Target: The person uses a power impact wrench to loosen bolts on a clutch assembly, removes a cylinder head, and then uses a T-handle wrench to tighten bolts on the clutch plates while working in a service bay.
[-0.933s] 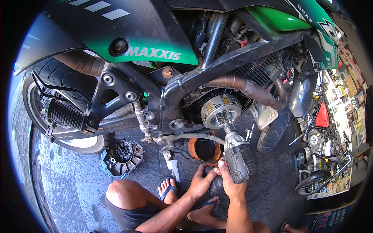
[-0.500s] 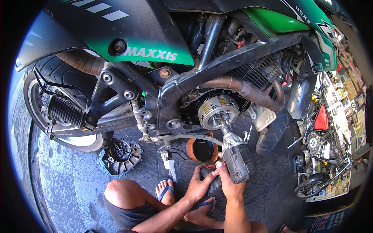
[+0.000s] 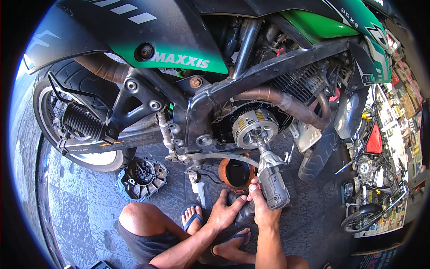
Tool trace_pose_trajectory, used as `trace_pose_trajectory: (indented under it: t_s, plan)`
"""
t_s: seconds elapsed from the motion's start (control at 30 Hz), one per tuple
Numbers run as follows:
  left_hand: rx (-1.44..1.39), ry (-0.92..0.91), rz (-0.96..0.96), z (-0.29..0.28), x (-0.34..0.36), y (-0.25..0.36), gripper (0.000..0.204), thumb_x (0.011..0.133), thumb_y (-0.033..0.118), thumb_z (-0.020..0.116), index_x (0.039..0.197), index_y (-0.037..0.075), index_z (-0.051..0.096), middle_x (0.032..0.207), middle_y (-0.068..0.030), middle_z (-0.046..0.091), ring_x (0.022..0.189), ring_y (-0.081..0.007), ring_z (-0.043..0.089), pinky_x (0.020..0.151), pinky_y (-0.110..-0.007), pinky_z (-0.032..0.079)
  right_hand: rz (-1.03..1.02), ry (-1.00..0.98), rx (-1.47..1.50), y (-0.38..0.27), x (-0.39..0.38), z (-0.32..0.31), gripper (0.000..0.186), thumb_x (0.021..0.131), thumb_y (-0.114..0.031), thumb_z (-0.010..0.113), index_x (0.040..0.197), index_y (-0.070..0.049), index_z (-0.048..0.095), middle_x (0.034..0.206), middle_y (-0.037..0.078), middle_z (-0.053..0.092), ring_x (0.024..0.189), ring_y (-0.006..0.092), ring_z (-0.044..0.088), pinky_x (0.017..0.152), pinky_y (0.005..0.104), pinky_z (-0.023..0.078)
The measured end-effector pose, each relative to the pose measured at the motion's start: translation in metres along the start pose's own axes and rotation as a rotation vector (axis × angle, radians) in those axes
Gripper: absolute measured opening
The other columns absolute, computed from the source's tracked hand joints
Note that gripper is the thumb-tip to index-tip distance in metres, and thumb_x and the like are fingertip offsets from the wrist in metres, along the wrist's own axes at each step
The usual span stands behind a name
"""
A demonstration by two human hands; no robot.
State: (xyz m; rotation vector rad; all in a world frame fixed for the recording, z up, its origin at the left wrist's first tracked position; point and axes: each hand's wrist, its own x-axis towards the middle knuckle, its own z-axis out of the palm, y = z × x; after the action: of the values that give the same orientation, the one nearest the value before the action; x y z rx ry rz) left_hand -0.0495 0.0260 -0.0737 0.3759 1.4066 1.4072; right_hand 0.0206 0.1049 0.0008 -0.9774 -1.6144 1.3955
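Observation:
My right hand point(image 3: 267, 211) is closed around the handle of a grey and black cordless impact wrench point(image 3: 274, 184). Lower down, my left hand point(image 3: 225, 210) wraps the dark base of the same tool, its fingers partly hidden. The wrench tilts up and away from me, and its socket end point(image 3: 264, 144) reaches into the middle of the round metal clutch point(image 3: 254, 127). That clutch sits in the opened side of a motorcycle engine. Where the socket meets the fastener is too small to make out.
Below the engine stands an orange-brown bowl point(image 3: 223, 170) with dark liquid. A removed engine cover point(image 3: 154, 181) lies on the tiles at left, near the rear wheel point(image 3: 45, 105). The kickstand point(image 3: 200, 193) hangs by my foot. Another dismantled motorbike point(image 3: 365, 172) stands at right.
The view has shifted slightly, so the motorcycle appears a little further right. Both hands stay on the impact wrench, and its socket stays at the clutch.

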Motion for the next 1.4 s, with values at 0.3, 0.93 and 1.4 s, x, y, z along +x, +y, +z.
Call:
trace_pose_trajectory:
  t_s: [0.3, 0.93, 1.4]
  plan:
    - [-0.440, -0.069, 0.306, 0.012, 0.023, 0.057, 0.044, 0.101, 0.037, 0.047, 0.115, -0.001, 0.062, 0.097, -0.0103, 0.068, 0.089, -0.0146, 0.063, 0.079, -0.029, 0.049, -0.247, -0.052, -0.408, 0.011, 0.011, -0.014, 0.033, 0.084, 0.003, 0.067, 0.116, -0.001, 0.059, 0.099, 0.006, 0.066, 0.074, 0.0111, 0.060, 0.061, 0.0264, 0.051]
    - [0.311, 0.427, 0.464, 0.018, -0.007, -0.014, 0.060, 0.094, 0.046, 0.055, 0.130, -0.002, 0.050, 0.124, -0.0273, 0.055, 0.116, -0.0323, 0.054, 0.101, -0.037, 0.041, -0.060, -0.082, -0.077, -0.007, 0.007, 0.001, 0.038, 0.084, 0.000, 0.068, 0.121, -0.002, 0.058, 0.106, 0.008, 0.067, 0.081, 0.0132, 0.062, 0.063, 0.0268, 0.053]
    - [-0.142, -0.007, 0.079, 0.012, 0.006, -0.015, 0.070, 0.083, 0.034, 0.075, 0.134, 0.003, 0.039, 0.120, -0.0183, 0.056, 0.111, -0.0233, 0.054, 0.094, -0.034, 0.045, -0.121, -0.007, -0.257, 0.008, 0.010, -0.006, 0.029, 0.084, -0.005, 0.072, 0.110, -0.001, 0.060, 0.089, 0.005, 0.063, 0.069, 0.0118, 0.059, 0.057, 0.0262, 0.052]
